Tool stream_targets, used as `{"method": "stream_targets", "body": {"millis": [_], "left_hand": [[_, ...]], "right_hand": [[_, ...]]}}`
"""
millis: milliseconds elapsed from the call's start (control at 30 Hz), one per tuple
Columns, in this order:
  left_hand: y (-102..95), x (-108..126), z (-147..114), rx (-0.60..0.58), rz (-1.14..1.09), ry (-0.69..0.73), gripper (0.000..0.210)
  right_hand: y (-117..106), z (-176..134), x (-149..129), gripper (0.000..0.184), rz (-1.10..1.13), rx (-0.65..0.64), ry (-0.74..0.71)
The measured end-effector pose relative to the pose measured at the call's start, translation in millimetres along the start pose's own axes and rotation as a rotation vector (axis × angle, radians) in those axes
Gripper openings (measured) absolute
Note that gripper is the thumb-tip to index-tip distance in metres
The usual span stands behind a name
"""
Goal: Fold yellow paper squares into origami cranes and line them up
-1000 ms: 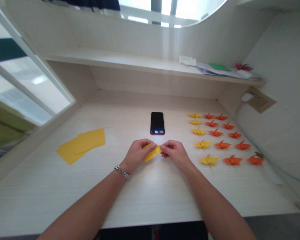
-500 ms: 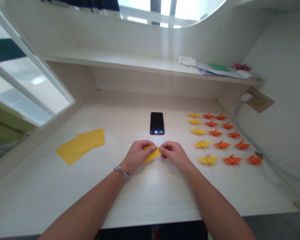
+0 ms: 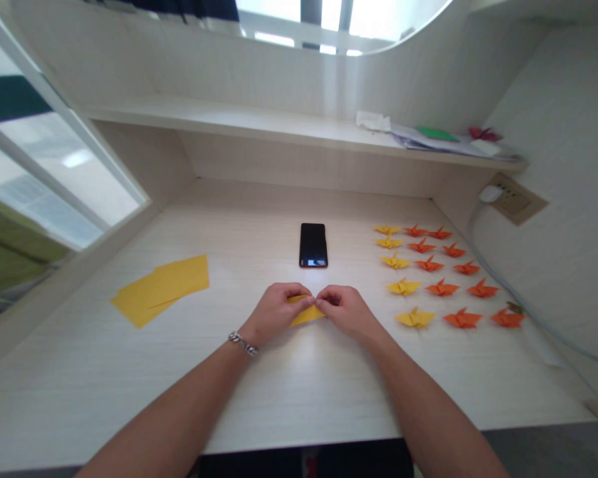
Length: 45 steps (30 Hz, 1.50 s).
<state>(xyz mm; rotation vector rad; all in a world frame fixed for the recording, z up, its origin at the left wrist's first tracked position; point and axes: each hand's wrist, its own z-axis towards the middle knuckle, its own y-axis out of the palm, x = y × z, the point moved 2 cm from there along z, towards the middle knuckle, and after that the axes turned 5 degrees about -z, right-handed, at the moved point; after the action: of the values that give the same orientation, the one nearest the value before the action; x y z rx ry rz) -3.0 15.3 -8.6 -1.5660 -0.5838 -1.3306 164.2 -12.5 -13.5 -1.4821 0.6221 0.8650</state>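
A small piece of folded yellow paper [image 3: 306, 313] is between my two hands, low over the desk. My left hand [image 3: 278, 310] pinches its left part with the thumb on top; a silver chain bracelet [image 3: 242, 343] circles that wrist. My right hand [image 3: 347, 309] is closed at the paper's upper right, its thumb and fingertip almost meeting my left thumb. The fingers hide the paper's top edge and much of its folds. Just beyond the hands lies a black phone [image 3: 313, 245].
Flat yellow paper sheets [image 3: 174, 282] overlap on the left. At right stand rows of yellow paper cranes [image 3: 403, 287] and orange paper cranes [image 3: 442, 287]. A cable [image 3: 503, 285] runs down from a wall socket [image 3: 518, 199]. A shelf [image 3: 259, 126] holding papers spans the back.
Both hands have tilted slightly and drawn closer, their thumb tips now nearly touching. The yellow paper has turned more level, and its right end shows below the right fingers.
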Motion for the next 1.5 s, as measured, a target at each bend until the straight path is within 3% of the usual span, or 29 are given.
{"method": "stream_targets", "body": {"millis": [167, 500, 633, 700, 833, 967, 1200, 1367, 1500], "left_hand": [[0.4, -2, 0, -0.007, -0.012, -0.016, 0.023], [-16.1, -4, 3, 0.124, -0.143, -0.111, 0.023], [-23.4, -4, 3, 0.246, -0.269, -0.138, 0.024], [-22.7, -3, 2, 0.252, -0.277, -0.146, 0.025], [-15.2, -2, 2, 0.196, -0.232, -0.151, 0.026], [-9.8, -3, 2, 0.077, -0.144, -0.124, 0.026], [-3.9, 6, -3, -0.137, 0.058, 0.024, 0.021], [-6.8, 3, -4, -0.152, -0.001, -0.060, 0.019], [-20.5, -1, 0, -0.100, -0.083, -0.101, 0.013]], "right_hand": [[-2, 1, -1, 0.014, 0.015, -0.015, 0.032], [-18, 0, 22, 0.014, 0.139, -0.088, 0.126], [-31, 0, 27, 0.011, 0.207, 0.000, 0.189], [-31, 1, 24, 0.012, 0.298, 0.059, 0.191], [-17, 2, 10, 0.023, 0.370, 0.028, 0.106], [-5, 0, 6, 0.018, 0.197, -0.020, 0.071], [-7, -5, -2, 0.013, -0.037, -0.091, -0.043], [-16, -6, 0, 0.012, 0.022, -0.154, -0.004], [-35, -3, 16, 0.015, 0.136, -0.104, 0.058]]}}
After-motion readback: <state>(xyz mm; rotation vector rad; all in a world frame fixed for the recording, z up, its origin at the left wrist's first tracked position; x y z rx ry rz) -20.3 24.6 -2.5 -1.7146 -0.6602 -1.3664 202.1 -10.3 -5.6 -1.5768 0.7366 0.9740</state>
